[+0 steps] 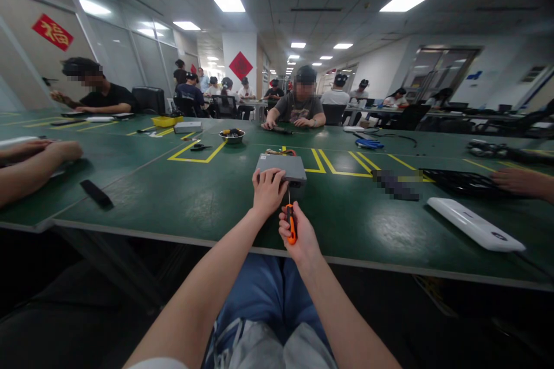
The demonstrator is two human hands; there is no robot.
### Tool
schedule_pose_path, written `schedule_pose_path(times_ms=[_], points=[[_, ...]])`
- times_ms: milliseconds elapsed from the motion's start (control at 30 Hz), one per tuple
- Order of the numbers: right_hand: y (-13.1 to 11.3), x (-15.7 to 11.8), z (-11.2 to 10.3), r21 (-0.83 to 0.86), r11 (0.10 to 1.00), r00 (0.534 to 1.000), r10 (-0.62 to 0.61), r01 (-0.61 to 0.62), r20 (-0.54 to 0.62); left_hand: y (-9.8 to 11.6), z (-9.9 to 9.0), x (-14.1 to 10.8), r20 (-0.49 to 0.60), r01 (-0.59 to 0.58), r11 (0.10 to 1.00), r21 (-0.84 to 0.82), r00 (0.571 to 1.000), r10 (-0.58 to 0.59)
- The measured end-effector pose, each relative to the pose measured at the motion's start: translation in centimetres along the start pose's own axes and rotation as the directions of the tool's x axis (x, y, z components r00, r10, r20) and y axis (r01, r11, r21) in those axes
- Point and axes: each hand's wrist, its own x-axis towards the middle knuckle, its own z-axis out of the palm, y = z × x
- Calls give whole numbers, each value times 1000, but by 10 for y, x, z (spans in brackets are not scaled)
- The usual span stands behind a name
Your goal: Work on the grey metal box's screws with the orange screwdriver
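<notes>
1. I see the left hand [268,191] clasping a gray metal box [280,167] on a green workbench [182,213].
2. The right hand [299,232] grips an orange-handled screwdriver [291,223] upright, its tip just below the box's near edge.
3. Farther along, I see a steel bowl [232,136] of small dark parts and a co-worker [300,101] seated across the bench.

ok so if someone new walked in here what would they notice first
Centre foreground first: the left hand holds a grey metal box and the right hand grips an orange-handled screwdriver just below it. Beyond, a green workbench with yellow tape outlines stretches ahead, and a red diamond sign hangs on the far pillar.
</notes>
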Motion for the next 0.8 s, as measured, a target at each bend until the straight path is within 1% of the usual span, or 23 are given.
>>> schedule_pose_path(times_ms=[133,367,600,800], points=[[0,-1,1,18,1000,1000,-20,20,-16,0,0,0,5,2,1000,9,1000,-2],[-3,0,-2,6,998,997,69,-69,41,0,2,0,-6,1,1000,15,1000,-1],[1,0,1,34,999,999,-6,7,-31,0,0,0,8,-6,999,37,1000,5],[-3,-3,3,11,998,998,61,-60,-16,-1,2,0,-4,-8,999,40,1000,8]])
